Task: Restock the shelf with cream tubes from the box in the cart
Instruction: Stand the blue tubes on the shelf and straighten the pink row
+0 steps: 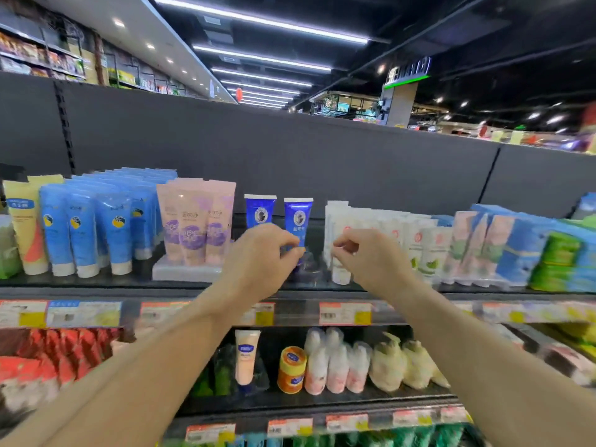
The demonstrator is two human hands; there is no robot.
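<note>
Head camera, store aisle: a person's left hand (258,253) and right hand (364,253) reach together to the top dark shelf (96,287), where two dark-blue cream tubes with white caps down (260,211) stand in a gap between pink-and-purple tubes (196,221) and a row of white tubes (342,227). The left hand's fingers curl around the lower end of the nearer blue tube (298,217), apparently setting it upright. The right hand's fingers are curled beside the front white tube; blur hides whether they pinch anything. The placing step looks under way. Neither the cart nor its box is in view, so the next move likely means turning back for more tubes.
</note>
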